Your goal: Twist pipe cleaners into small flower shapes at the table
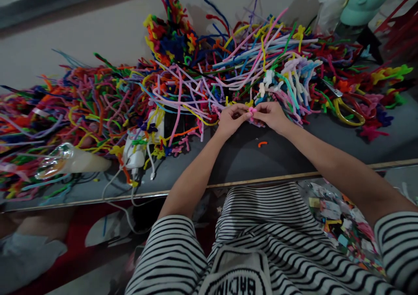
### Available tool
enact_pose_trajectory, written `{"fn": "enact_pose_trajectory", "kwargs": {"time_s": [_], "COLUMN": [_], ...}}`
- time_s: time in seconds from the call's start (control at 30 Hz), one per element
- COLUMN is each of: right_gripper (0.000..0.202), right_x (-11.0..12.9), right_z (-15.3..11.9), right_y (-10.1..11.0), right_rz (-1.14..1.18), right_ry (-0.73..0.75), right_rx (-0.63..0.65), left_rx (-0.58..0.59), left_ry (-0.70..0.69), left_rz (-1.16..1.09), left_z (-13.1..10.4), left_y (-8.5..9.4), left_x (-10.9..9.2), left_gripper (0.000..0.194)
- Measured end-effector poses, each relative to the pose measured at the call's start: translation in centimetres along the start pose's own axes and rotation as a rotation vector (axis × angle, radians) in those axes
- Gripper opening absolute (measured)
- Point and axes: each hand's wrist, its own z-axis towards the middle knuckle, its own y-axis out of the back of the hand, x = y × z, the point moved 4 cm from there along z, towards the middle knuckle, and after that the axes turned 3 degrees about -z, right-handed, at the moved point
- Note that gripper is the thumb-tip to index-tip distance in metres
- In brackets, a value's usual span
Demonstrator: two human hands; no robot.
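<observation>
Both hands meet at the front edge of the heap of fuzzy stems (179, 99), where a small pink piece (252, 111) sits just above the counter (235, 164). The left hand (229, 120) pinches it from one side and the right hand (273, 115) from the other, fingers drawn narrow on it, probably because something so small and bendy needs steadying at both ends; its exact shape is hidden by the fingertips. The bare strip nearest the body seems left as working room, with only an orange scrap (262, 144) and tiny bits on it. Long loose stems lie along the back, likely to be within reach. The scissors (338, 100), with yellow handles turned toward the person, rest to the right, perhaps for easy pickup. A white plug (135, 150) lies well apart on the left.
</observation>
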Motion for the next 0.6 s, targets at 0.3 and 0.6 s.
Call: {"fn": "enact_pose_trajectory", "kwargs": {"time_s": [0.3, 0.6], "right_gripper": [0.033, 0.026], "right_x": [-0.6, -0.1], "right_z": [0.1, 0.0], "right_y": [0.4, 0.1], "right_rz": [-0.028, -0.006], "right_ry": [-0.074, -0.164], "right_rx": [-0.077, -0.055], "left_rx": [-0.081, -0.038], "left_ry": [-0.310, -0.329], "left_rz": [0.348, 0.415], "left_z": [-0.6, -0.4], "left_y": [-0.7, -0.1], "left_x": [-2.1, -1.6], "left_gripper": [0.023, 0.028]}}
